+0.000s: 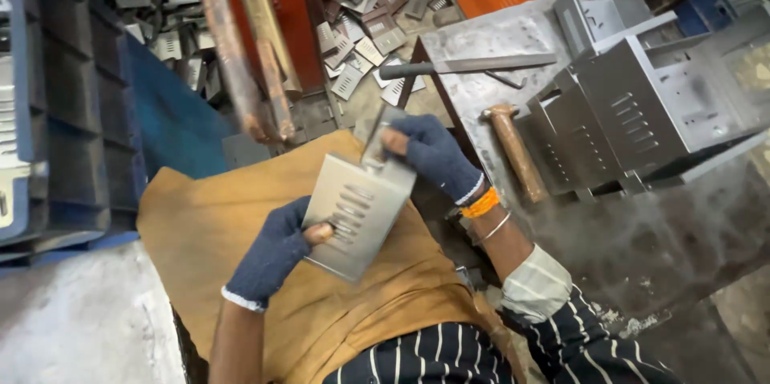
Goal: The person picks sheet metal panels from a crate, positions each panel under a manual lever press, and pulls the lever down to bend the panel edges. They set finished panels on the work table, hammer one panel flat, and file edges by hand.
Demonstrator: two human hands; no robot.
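Gripping a slotted metal plate (358, 212) between closed left hand (273, 252) below and right hand (429, 153) above

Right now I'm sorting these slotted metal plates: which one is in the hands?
The slotted plate over the lap, gripped by the gloved left hand below and right hand above. The others lie heaped on the floor beyond.

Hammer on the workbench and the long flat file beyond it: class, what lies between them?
In the head view, only bare, scuffed grey workbench shows between the hammer and the flat file. A thin dark rod lies just off to the side, under the file.
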